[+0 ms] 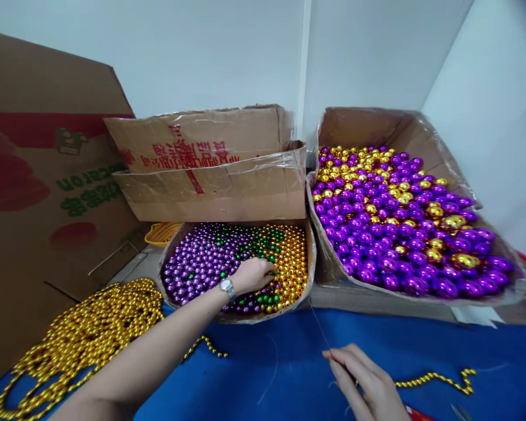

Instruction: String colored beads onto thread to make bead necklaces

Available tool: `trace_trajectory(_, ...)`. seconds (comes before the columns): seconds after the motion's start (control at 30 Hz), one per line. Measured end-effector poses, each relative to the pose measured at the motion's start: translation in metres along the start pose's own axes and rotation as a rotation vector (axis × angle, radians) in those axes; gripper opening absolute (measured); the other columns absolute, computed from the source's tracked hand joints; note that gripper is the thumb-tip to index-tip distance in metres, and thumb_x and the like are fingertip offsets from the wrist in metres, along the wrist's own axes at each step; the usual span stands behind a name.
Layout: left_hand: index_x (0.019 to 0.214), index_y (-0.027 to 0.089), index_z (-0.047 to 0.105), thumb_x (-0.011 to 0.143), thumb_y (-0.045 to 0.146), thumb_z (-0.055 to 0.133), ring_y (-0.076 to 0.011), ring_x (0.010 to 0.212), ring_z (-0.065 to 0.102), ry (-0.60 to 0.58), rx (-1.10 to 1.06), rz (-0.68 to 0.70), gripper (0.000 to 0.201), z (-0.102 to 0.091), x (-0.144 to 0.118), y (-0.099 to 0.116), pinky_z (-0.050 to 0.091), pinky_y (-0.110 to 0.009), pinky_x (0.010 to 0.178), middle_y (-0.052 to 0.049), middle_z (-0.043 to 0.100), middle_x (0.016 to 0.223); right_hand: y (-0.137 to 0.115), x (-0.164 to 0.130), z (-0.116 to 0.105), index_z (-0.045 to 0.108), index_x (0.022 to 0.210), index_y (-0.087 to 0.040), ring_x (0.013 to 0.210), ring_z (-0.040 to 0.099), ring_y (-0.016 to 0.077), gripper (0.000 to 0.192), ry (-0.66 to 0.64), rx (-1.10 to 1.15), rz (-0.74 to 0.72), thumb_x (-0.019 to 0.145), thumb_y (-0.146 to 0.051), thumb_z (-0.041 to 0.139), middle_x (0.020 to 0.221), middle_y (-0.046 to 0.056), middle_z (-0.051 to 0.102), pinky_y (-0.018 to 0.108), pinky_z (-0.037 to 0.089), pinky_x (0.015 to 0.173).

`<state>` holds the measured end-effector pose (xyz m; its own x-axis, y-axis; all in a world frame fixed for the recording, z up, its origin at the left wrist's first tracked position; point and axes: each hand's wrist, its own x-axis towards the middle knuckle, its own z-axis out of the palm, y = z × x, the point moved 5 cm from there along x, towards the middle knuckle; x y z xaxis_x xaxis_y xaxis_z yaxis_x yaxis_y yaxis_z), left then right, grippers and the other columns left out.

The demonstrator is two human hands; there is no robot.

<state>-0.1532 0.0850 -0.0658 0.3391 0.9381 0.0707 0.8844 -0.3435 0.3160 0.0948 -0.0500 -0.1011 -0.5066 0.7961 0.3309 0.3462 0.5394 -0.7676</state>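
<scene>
My left hand (253, 276), with a watch on the wrist, dips into a cardboard box (312, 275) of small shiny purple, green and gold beads. Its fingers are curled down where the green beads meet the gold beads (291, 257); whatever they pinch is hidden. Lower right, above the blue cloth, my right hand (363, 374) pinches a long thin needle (319, 326) between thumb and fingers. The needle points up and left toward the box's front rim. Behind this hand a short gold bead strand (438, 380) lies on the cloth, with thread trailing from its end.
A larger box (319, 245) at right holds bigger purple and gold beads. Gold bead strands (100, 327) lie heaped at left beside a tall carton (21, 245). Cardboard flaps (219, 193) stand behind the small box, near a yellow basket (161, 233). Blue cloth (245, 374) covers the front.
</scene>
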Motion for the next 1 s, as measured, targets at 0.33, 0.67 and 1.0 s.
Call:
trace_trajectory(0.33, 0.104, 0.017, 0.058, 0.089, 0.029, 0.044, -0.0181, 0.079, 0.063, 0.088, -0.458, -0.122, 0.024, -0.007, -0.016, 0.031, 0.05, -0.027, 0.066, -0.009, 0.066, 0.093, -0.01, 0.003, -0.006, 0.057, 0.111, -0.025, 0.074, 0.06, 0.0121, 0.021, 0.037, -0.006, 0.076, 0.096, -0.021, 0.042, 0.088, 0.003, 0.059, 0.02, 0.047, 0.067)
trace_trajectory(0.67, 0.099, 0.015, 0.06, 0.085, 0.025, 0.059, -0.011, 0.069, 0.059, 0.049, -1.864, -0.386, 0.017, 0.004, -0.054, 0.068, 0.048, -0.022, 0.061, -0.005, 0.062, 0.084, -0.016, 0.012, -0.005, 0.06, 0.107, -0.021, 0.071, 0.06, 0.0136, 0.022, 0.07, -0.067, 0.015, 0.095, -0.02, 0.041, 0.083, 0.004, 0.06, 0.022, 0.048, 0.065)
trace_trajectory(1.0, 0.094, 0.015, 0.058, 0.083, 0.022, 0.063, -0.0108, 0.068, 0.059, 0.101, -1.852, -0.409, 0.014, 0.009, -0.055, 0.076, 0.048, -0.022, 0.062, -0.003, 0.061, 0.08, -0.013, 0.008, -0.007, 0.06, 0.109, -0.021, 0.07, 0.061, 0.0139, 0.024, 0.046, -0.126, 0.019, 0.095, -0.02, 0.04, 0.082, 0.004, 0.059, 0.023, 0.049, 0.066)
